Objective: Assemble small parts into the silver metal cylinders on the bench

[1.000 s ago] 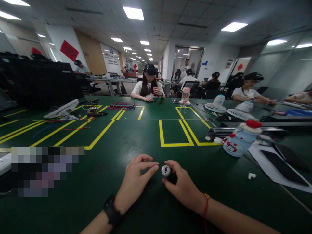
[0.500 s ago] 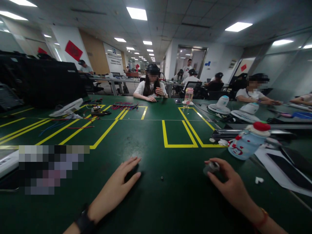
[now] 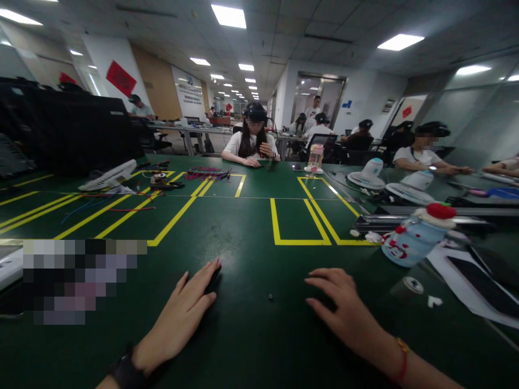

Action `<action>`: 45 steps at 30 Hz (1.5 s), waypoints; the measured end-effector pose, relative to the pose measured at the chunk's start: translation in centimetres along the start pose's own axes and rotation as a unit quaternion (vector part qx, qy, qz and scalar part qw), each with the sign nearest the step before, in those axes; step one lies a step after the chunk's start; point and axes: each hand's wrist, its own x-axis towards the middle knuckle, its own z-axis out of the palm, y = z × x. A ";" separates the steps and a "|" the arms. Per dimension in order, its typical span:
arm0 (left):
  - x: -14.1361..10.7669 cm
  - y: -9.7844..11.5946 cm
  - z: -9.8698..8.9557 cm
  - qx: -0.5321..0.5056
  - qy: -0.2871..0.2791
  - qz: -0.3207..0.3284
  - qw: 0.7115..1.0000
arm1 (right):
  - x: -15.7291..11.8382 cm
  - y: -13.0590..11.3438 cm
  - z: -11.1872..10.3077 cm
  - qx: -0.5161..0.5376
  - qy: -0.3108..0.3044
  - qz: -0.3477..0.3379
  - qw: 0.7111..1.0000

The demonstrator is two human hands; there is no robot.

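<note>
A tiny dark cylindrical piece [image 3: 271, 297] rests on the green table [image 3: 243, 346] between my hands. My left hand [image 3: 182, 308] lies on the table to its left, fingers stretched out and holding nothing. To the right of the piece, my right hand [image 3: 340, 305] has its fingers spread and slightly bent, with nothing in them. A small grey cylindrical container [image 3: 412, 286] stands beyond my right hand, near a small white piece [image 3: 435, 301].
A blue bottle with a red lid [image 3: 417, 237] stands at the right by a dark phone [image 3: 480, 283]. White fans [image 3: 367, 175] are farther back. Wires [image 3: 208, 173] lie at the far left. A person [image 3: 253, 140] sits opposite.
My right hand has let go of the grey container, which now stands farther right, and has moved left towards the tiny piece. My left hand has shifted slightly left.
</note>
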 end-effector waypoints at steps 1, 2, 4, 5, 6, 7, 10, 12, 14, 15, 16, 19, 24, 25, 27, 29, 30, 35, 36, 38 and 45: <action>0.0 0.0 -0.1 -0.001 0.000 -0.003 1.000 | 1.2 -1.9 1.0 0.044 -0.035 -0.017 0.998; -0.1 0.0 -0.2 -0.002 -0.002 -0.006 1.000 | 2.3 -3.4 1.9 0.078 -0.061 -0.028 0.995; -0.2 0.1 -0.3 -0.004 -0.008 -0.012 1.000 | 3.8 -5.2 2.9 0.108 -0.080 -0.040 0.990; -0.2 0.1 -0.4 -0.005 -0.012 -0.014 1.000 | 4.2 -5.4 2.9 0.110 -0.078 -0.040 0.990; -0.3 0.1 -0.4 -0.005 -0.015 -0.016 1.000 | 4.4 -5.2 2.6 0.107 -0.069 -0.034 0.991; -0.3 0.1 -0.3 -0.005 -0.016 -0.017 1.000 | 4.2 -4.6 1.9 0.100 -0.049 -0.023 0.993; -0.2 0.0 -0.1 -0.005 -0.010 -0.017 1.000 | 2.2 -0.4 -1.9 0.046 0.063 0.025 0.997; -0.1 0.0 0.0 -0.006 -0.010 -0.019 1.000 | -0.2 3.6 -4.9 -0.038 0.148 0.066 0.986; 0.0 0.0 0.0 -0.006 -0.015 -0.021 1.000 | -2.8 7.7 -7.5 -0.146 0.196 0.136 0.960; 0.1 0.1 0.0 -0.006 -0.019 -0.022 1.000 | -3.9 9.6 -8.3 -0.179 0.195 0.185 0.947; 0.1 0.2 -0.1 -0.006 -0.023 -0.022 0.999 | -5.0 11.2 -8.9 -0.187 0.176 0.225 0.940; 0.0 0.3 -0.2 -0.009 -0.029 -0.020 0.999 | -6.8 14.2 -9.1 -0.134 0.120 0.304 0.936; -0.2 0.1 -0.2 -0.010 -0.027 -0.019 0.999 | -7.2 14.4 -8.6 -0.110 0.139 0.376 0.909; -0.2 0.0 -0.1 -0.008 -0.025 -0.019 0.999 | -7.2 14.3 -8.6 -0.112 0.140 0.389 0.904; -0.2 -0.1 0.0 -0.004 -0.025 -0.019 1.000 | -7.4 14.4 -8.7 -0.102 0.124 0.410 0.898; -0.2 -0.1 0.0 0.000 -0.028 -0.020 0.999 | -7.8 14.7 -8.7 -0.089 0.106 0.420 0.897; -0.2 0.0 0.0 0.001 -0.030 -0.021 0.999 | -8.0 14.8 -8.6 -0.084 0.103 0.421 0.897; -0.1 -0.1 0.0 0.008 -0.034 -0.018 0.999 | -8.6 14.3 -8.1 -0.066 0.125 0.403 0.904; 0.0 -0.1 0.0 0.008 -0.034 -0.017 0.999 | -8.5 14.1 -8.1 -0.069 0.132 0.399 0.905; 0.0 -0.2 0.0 0.009 -0.036 -0.017 0.999 | -8.3 13.9 -8.1 -0.072 0.145 0.386 0.908; -0.1 -0.3 0.1 0.015 -0.040 -0.011 0.999 | -8.4 14.0 -8.0 -0.035 0.138 0.338 0.930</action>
